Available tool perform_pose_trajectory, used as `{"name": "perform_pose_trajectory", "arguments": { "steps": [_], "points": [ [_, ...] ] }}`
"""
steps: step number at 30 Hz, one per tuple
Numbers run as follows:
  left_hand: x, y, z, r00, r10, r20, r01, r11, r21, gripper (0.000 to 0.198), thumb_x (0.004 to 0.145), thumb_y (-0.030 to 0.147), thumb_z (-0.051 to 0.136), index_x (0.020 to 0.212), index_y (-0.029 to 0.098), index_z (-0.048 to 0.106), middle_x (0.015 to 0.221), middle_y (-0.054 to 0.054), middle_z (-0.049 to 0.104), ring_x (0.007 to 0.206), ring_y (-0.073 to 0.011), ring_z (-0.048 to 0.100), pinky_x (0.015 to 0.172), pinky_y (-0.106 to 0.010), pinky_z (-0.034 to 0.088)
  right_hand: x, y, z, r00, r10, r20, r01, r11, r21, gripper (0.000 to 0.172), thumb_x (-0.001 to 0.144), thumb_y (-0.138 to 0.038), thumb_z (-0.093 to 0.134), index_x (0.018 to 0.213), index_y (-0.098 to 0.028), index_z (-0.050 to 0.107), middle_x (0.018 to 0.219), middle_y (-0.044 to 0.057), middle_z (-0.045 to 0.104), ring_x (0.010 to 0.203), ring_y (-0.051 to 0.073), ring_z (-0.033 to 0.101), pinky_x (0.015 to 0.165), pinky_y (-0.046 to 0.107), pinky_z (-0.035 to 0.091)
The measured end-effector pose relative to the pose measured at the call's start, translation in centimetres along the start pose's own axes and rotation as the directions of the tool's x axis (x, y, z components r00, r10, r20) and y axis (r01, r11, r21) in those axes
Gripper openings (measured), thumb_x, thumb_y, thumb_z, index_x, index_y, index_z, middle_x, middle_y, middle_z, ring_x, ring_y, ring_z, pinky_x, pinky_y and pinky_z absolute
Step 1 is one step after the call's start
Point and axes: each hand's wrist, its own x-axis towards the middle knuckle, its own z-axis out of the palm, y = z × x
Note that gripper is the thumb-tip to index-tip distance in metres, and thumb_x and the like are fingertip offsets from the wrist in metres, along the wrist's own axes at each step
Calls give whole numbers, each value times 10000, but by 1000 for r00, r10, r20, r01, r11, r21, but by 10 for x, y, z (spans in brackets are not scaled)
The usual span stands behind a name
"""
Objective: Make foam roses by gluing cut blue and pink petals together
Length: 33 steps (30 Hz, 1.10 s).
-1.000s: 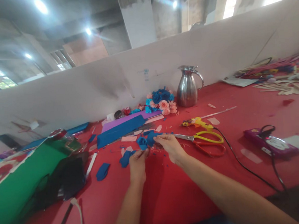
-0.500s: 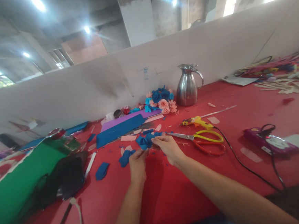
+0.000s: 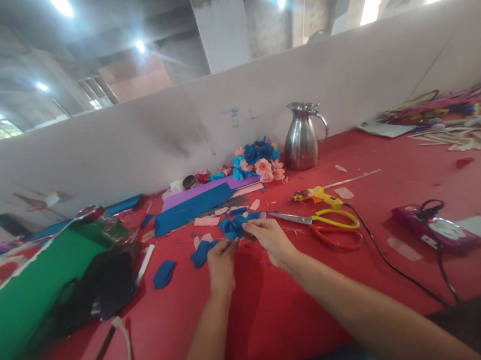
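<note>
Between my hands is a blue paper flower [image 3: 230,229]. My left hand [image 3: 222,259] pinches it from below, fingers closed at its base. Against its right side, my right hand [image 3: 270,237] has thumb and fingers closed on its edge; the exact grip is partly hidden. Cut blue petals [image 3: 163,275] lie left of my hands, and more blue pieces [image 3: 202,254] sit just beside my left hand. Right of my right hand are scissors [image 3: 331,221] with yellow and red handles, and a yellow glue gun [image 3: 320,197] behind them.
A steel jug [image 3: 302,136] stands by the white partition, beside a bunch of pink and blue paper flowers [image 3: 261,159]. Blue paper [image 3: 193,208] lies ahead. A purple power box [image 3: 431,226] with cables is at right. A green board [image 3: 45,289] and black pouch [image 3: 117,284] fill the left.
</note>
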Motion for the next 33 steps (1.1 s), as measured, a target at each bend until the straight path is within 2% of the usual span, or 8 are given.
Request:
{"name": "perform_pose_trajectory", "arguments": {
  "steps": [5,10,15,19,26,33],
  "points": [
    [1,-2,0,1000,-7,-9,7,1000,-30,159,523,262,785,609,143,723,584,-1,649,584,-120,511,637,-263,425,0,1,1,1000,2,8,-2,1000,0,321,557,-467,747,559,-156,669,544,7,610,541,106,508,563,243,378],
    [1,0,-1,1000,4,-14,-3,1000,24,153,540,272,784,589,143,717,578,-4,643,584,-128,506,634,-267,416,-2,-1,1,1000,-5,10,5,1000,11,286,567,-437,725,563,-156,673,553,12,616,552,110,517,572,243,389],
    [4,-5,-4,1000,17,-8,-17,998,68,162,570,297,771,630,152,730,600,-7,657,602,-139,529,660,-273,421,-5,-4,3,999,17,45,-18,1000,13,147,575,-313,636,550,-173,673,601,24,651,618,143,570,640,262,431],
    [5,-8,-7,999,33,-25,-30,994,107,168,565,313,771,572,161,700,562,6,627,589,-136,508,634,-264,399,-6,-6,4,995,29,98,-32,999,27,149,565,-248,559,576,-174,688,637,27,673,621,134,569,619,245,410],
    [6,-11,-8,999,53,11,-54,991,126,129,594,295,730,611,168,737,579,2,648,598,-140,510,630,-262,399,0,2,1,994,30,102,-30,1000,3,137,539,-240,635,645,-167,682,600,-6,636,537,97,525,578,241,382],
    [5,-10,-9,998,64,-9,-62,987,145,99,571,269,718,598,177,743,558,2,647,573,-139,489,605,-259,404,6,11,-5,991,-37,126,51,993,-109,125,560,-246,671,652,-162,683,595,-17,612,571,106,492,625,259,388]
  ]
}}
